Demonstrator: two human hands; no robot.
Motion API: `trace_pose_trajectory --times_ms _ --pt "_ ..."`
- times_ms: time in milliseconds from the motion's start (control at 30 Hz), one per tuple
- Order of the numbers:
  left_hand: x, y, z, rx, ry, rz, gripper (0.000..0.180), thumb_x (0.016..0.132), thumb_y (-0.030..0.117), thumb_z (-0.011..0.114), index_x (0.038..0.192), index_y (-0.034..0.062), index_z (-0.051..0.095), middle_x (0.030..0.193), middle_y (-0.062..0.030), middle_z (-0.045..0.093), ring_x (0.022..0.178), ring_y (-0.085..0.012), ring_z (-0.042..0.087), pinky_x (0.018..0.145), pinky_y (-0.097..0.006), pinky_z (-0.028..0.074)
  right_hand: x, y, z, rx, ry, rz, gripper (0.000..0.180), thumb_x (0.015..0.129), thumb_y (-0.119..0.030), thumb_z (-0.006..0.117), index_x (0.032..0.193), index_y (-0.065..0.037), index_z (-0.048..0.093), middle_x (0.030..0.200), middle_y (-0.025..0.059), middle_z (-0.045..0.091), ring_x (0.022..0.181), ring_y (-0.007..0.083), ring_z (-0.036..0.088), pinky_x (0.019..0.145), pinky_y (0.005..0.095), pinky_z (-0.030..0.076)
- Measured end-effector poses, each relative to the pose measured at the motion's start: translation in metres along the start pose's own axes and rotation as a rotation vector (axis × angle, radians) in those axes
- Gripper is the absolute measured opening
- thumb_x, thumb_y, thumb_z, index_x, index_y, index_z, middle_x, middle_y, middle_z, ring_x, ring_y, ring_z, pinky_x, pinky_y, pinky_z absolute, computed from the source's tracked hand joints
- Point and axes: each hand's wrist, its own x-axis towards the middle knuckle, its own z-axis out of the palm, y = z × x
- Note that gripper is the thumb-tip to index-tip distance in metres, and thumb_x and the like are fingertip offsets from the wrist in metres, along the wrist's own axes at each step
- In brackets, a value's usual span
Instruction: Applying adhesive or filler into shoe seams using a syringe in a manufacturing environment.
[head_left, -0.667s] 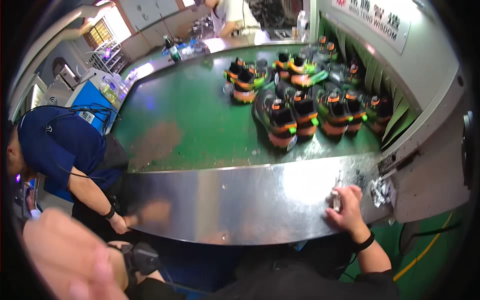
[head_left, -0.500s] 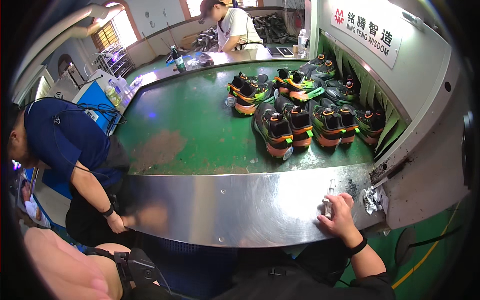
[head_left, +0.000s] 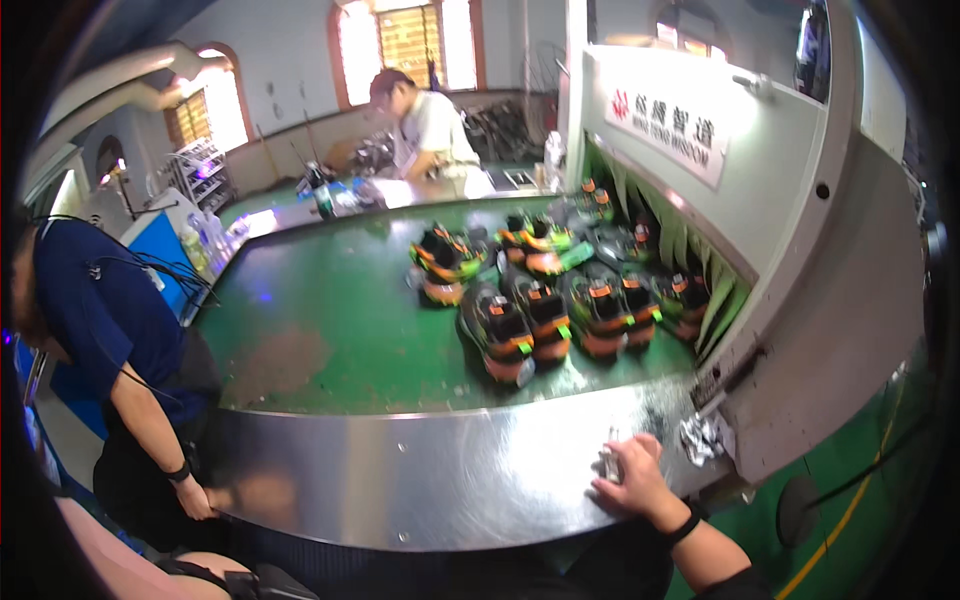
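Note:
My right hand [head_left: 636, 476] rests at the metal front ledge [head_left: 350, 470], its thumb and fingers closed round a small pale, cylinder-like piece [head_left: 609, 464]. A thin clear tip shows above the fingers; its exact kind I cannot make out. Skin of my left hand or forearm [head_left: 115, 550] fills the lower left corner, very close and blurred, with a black strap beside it; its fingers are not distinguishable. Beyond the ledge, several black sports shoes [head_left: 497, 335] with green and orange trim stand in pairs on the green belt [head_left: 330, 290].
Crumpled silvery foil [head_left: 702, 438] lies right of my hand, by the grey machine housing [head_left: 840, 300]. Green strip curtains [head_left: 668, 225] hang over its opening. A person in dark blue [head_left: 120, 300] bends at the left; another in white [head_left: 440, 130] works at the far end.
The whole view has shifted, so the belt and shoes sit lower and further left. My right hand keeps hold of the small piece. Less of my left arm shows.

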Motion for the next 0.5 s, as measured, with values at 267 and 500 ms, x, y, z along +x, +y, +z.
trace_pose_trajectory --times_ms 267,500 --pt "-0.030 0.033 -0.004 0.088 -0.001 -0.127 0.035 0.079 0.014 0.066 0.107 -0.0025 0.057 0.087 -0.0150 0.058 0.068 -0.0258 0.057 0.056 -0.033 0.048 -0.004 0.009 -0.011 0.001 0.043 0.015 0.062 0.061 -0.030 0.082 0.115 -0.009 0.058 0.098 0.0097 0.061 0.103 0.0341 0.049 0.098 0.0463 0.032" --pt "-0.042 0.026 0.011 -0.070 -0.079 -0.279 0.038 0.077 0.012 0.071 0.109 -0.0025 0.058 0.089 -0.0153 0.060 0.070 -0.0260 0.059 0.058 -0.033 0.051 0.002 0.010 -0.007 0.006 0.017 0.021 0.062 0.062 -0.029 0.082 0.116 -0.009 0.058 0.101 0.0104 0.060 0.106 0.0347 0.047 0.097 0.0462 0.032"
